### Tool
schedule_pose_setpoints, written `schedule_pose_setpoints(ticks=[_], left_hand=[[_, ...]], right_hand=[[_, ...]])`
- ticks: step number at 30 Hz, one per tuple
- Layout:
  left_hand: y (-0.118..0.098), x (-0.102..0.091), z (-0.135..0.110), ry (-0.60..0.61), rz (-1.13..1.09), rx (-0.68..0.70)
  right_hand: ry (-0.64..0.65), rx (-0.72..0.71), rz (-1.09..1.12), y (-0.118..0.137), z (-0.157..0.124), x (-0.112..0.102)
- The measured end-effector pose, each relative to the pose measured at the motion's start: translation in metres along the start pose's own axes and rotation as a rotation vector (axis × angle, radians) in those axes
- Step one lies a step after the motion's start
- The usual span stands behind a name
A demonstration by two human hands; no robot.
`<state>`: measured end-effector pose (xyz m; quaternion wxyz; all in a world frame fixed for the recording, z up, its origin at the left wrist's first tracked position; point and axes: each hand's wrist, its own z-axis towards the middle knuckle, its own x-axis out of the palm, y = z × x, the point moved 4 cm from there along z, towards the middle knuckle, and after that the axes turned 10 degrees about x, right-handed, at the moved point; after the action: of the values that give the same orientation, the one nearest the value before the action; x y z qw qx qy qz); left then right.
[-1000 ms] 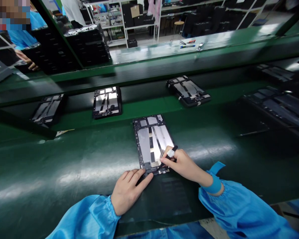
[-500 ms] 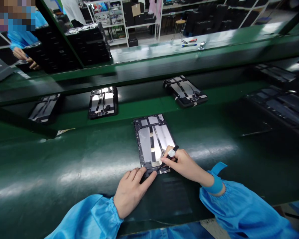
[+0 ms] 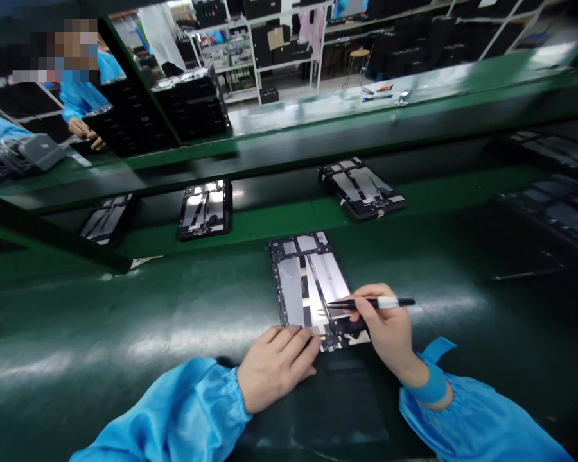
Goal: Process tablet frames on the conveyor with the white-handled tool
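Observation:
An opened tablet [image 3: 308, 282] with its back off lies on the green bench in front of me, silver panels and a dark frame showing. My right hand [image 3: 388, 327] is closed round black tweezers [image 3: 366, 303], held level with the tips over the tablet's near right part. My left hand [image 3: 277, 366] rests on the bench at the tablet's near edge, fingers lying flat and together against its bottom left corner, holding nothing. Both my arms wear blue sleeves.
Three more opened tablets lie on the belt behind: one at left [image 3: 106, 218], one at middle [image 3: 205, 208], one at right [image 3: 361, 187]. More dark devices sit at the far right [image 3: 559, 212]. A person in blue [image 3: 84, 96] works at the far left. Tools [image 3: 380, 93] lie on the far bench.
My right hand has turned the tweezers from pointing down at the tablet's near edge to lying level. My left hand stays at the corner. The view has shifted slightly.

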<state>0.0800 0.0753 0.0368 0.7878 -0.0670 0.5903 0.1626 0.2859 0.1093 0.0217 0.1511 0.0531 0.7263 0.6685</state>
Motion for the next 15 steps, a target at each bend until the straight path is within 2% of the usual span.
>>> schedule_pose_setpoints(ticks=[2,4,9,12,15], left_hand=[[0.013,0.007,0.019,0.089,0.030,-0.035],[0.042,0.017,0.035,0.130,0.062,-0.127],[0.151,0.043,0.066,0.101,0.147,-0.366],[0.210,0.047,0.070,0.088,0.171,-0.492],[0.257,0.028,0.050,0.086,0.184,-0.665]], right_hand=[[-0.092,-0.022,0.026,-0.001,0.001,-0.005],[-0.113,-0.026,0.036,-0.003,0.003,-0.006],[0.005,0.031,0.056,-0.023,0.014,0.004],[0.111,0.087,0.025,-0.038,0.022,0.013],[0.159,0.124,0.001,-0.050,0.031,0.018]])
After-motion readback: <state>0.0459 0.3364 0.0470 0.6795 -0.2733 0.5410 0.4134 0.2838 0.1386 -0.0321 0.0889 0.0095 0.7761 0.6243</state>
